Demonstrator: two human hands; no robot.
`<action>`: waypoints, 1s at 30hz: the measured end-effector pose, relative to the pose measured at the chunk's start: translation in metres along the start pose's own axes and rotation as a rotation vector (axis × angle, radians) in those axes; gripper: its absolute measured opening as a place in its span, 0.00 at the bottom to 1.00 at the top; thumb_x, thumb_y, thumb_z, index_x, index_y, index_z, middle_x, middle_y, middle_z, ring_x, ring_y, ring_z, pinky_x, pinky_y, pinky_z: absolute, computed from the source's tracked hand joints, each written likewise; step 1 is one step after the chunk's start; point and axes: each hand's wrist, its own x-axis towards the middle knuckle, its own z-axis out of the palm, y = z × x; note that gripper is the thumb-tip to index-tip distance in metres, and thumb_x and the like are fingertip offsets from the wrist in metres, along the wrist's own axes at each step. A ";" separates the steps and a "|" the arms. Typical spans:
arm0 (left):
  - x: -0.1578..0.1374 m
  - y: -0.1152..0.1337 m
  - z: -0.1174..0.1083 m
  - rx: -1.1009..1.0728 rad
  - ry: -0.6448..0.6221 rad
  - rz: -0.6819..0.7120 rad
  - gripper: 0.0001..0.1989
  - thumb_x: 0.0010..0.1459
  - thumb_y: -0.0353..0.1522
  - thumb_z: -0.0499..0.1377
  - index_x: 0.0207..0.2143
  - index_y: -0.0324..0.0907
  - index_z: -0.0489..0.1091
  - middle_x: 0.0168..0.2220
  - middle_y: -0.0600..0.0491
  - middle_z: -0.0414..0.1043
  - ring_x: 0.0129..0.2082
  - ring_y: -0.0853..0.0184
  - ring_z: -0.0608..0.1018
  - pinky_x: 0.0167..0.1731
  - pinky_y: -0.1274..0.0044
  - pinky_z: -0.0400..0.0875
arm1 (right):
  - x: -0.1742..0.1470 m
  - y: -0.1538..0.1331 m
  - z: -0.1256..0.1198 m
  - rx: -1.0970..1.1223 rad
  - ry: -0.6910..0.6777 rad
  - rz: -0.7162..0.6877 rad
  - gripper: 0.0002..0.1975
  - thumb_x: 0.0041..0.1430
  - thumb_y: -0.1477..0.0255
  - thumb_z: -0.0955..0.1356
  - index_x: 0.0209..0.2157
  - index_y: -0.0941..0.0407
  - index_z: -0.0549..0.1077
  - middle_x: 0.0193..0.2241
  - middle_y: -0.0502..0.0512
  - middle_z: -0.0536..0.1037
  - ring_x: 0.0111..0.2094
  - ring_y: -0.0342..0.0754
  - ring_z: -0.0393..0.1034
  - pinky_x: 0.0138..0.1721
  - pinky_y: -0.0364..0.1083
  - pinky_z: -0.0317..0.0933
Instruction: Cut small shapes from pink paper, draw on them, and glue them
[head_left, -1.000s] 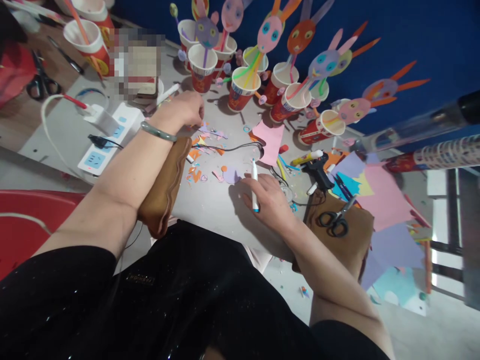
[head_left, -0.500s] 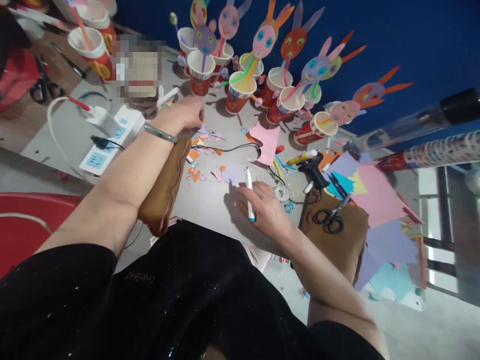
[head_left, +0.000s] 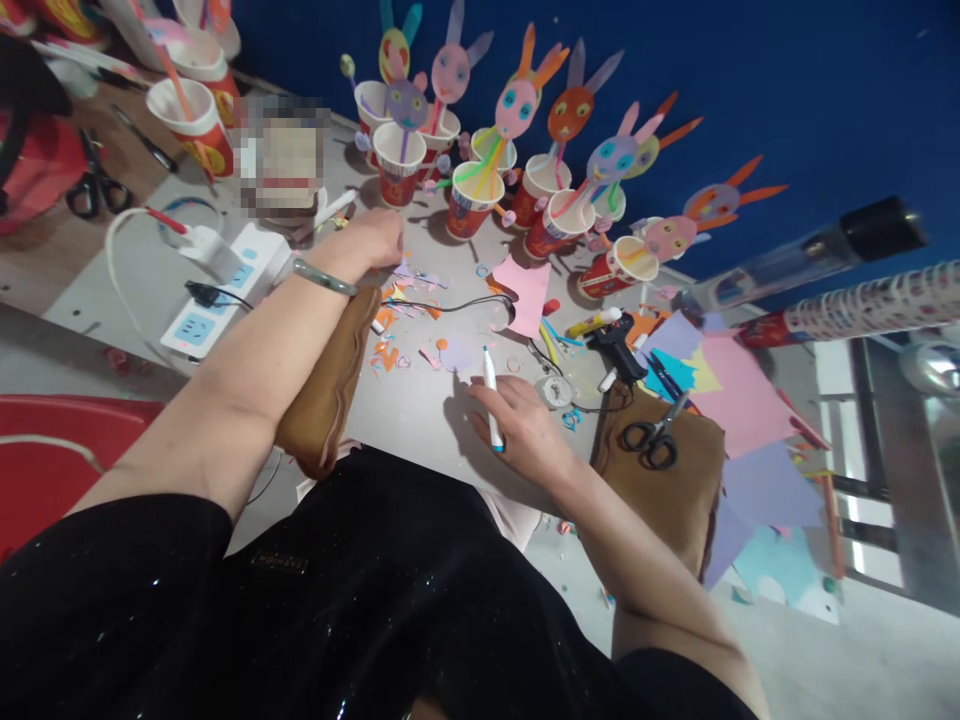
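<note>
Head view: right hand (head_left: 526,425) holds a marker (head_left: 491,398) jutting beyond its fingers (head_left: 479,394).

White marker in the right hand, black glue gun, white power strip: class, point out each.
White marker (head_left: 491,393): head view, middle of its barrel.
Black glue gun (head_left: 620,351): head view, its body.
White power strip (head_left: 223,313): head view, its casing.

Free near tabletop (head_left: 401,425), cups (head_left: 471,214) beyond

They wear a black, lettered top (head_left: 360,590) — and a greenish bangle (head_left: 324,278).
</note>
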 end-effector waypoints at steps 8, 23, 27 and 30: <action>-0.002 0.002 0.001 0.020 0.032 0.010 0.19 0.51 0.26 0.59 0.44 0.32 0.81 0.42 0.38 0.81 0.44 0.55 0.80 0.44 0.71 0.70 | -0.001 -0.001 0.002 0.050 -0.007 0.006 0.13 0.67 0.74 0.64 0.51 0.55 0.71 0.42 0.63 0.80 0.45 0.57 0.73 0.48 0.58 0.68; -0.009 -0.004 -0.005 -0.321 0.188 -0.002 0.11 0.51 0.31 0.63 0.38 0.39 0.78 0.37 0.49 0.80 0.37 0.63 0.76 0.39 0.73 0.68 | -0.001 0.002 0.007 0.013 -0.009 -0.017 0.12 0.67 0.75 0.64 0.50 0.57 0.72 0.44 0.64 0.81 0.47 0.57 0.74 0.48 0.58 0.69; -0.003 -0.014 -0.003 -0.411 0.167 0.028 0.11 0.53 0.32 0.66 0.40 0.38 0.76 0.37 0.52 0.80 0.36 0.69 0.73 0.39 0.76 0.68 | -0.001 0.001 0.008 0.024 -0.022 -0.015 0.13 0.68 0.75 0.63 0.51 0.56 0.73 0.45 0.64 0.81 0.49 0.58 0.73 0.49 0.59 0.69; 0.001 -0.021 -0.002 -0.487 0.102 0.078 0.17 0.57 0.34 0.66 0.47 0.36 0.72 0.37 0.54 0.79 0.37 0.72 0.72 0.41 0.76 0.69 | -0.001 0.001 0.008 0.021 -0.019 -0.017 0.13 0.68 0.76 0.63 0.51 0.56 0.72 0.45 0.64 0.81 0.49 0.58 0.73 0.50 0.59 0.69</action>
